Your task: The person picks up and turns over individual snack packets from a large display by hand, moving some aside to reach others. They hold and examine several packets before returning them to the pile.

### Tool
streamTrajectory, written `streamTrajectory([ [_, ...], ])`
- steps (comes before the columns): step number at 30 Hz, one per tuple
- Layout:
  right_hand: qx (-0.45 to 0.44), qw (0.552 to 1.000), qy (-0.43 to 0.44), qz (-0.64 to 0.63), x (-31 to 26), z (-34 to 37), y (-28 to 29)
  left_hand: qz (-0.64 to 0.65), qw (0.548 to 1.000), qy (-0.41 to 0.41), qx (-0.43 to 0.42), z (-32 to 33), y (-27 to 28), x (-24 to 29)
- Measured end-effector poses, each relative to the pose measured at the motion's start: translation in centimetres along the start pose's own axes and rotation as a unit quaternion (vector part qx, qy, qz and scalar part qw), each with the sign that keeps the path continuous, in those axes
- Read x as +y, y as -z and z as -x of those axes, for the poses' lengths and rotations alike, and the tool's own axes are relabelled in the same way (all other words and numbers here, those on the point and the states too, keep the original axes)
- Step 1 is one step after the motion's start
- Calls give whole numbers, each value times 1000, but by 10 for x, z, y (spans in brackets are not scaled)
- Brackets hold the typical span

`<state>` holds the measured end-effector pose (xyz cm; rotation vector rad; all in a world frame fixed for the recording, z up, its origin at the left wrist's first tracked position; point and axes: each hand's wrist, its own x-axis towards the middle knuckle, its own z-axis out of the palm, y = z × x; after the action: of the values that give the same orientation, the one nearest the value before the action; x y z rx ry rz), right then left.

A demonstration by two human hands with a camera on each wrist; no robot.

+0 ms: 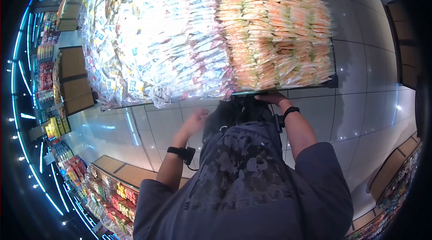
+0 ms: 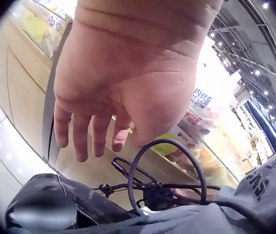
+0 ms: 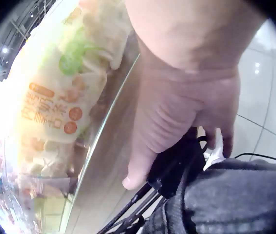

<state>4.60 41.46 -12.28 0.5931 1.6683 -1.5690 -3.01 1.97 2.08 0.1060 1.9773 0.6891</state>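
Note:
The left hand (image 1: pixel 195 123) hangs beside the person's waist, holding nothing. In the left wrist view the same hand (image 2: pixel 121 87) has its fingers loosely extended, above black cables (image 2: pixel 135 178). At the front of the waist, the right hand (image 1: pixel 272 98) is just below the display's edge. The right wrist view shows this hand (image 3: pixel 186 102) with its thumb on one side of a black box-like device (image 3: pixel 174 168) and fingers on the other, gripping it. Cables run from the device; part of it is hidden by the hand.
A display (image 1: pixel 288 88) piled with bagged snacks, with orange-printed packets (image 1: pixel 281 37) and white-blue packets (image 1: pixel 193 37), stands in front. Shelves of goods (image 1: pixel 121 199) and wooden display bases (image 1: pixel 76 80) are on the left. More shelving (image 1: pixel 393 163) stands on the right across a tiled floor (image 1: pixel 355 109).

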Motion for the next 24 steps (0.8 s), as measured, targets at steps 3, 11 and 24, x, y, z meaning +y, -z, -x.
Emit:
streamTrajectory([
  [3,-22,997,-32,73,0,-7,-6,-4,1000,-27,-1,-10,-11,-10],
  [11,49,993,16,104,28,-20,-17,2,999,30,-19,-12,-18,-1],
  [24,62,992,5,109,60,-26,-5,25,999,-17,36,-15,15,17],
])
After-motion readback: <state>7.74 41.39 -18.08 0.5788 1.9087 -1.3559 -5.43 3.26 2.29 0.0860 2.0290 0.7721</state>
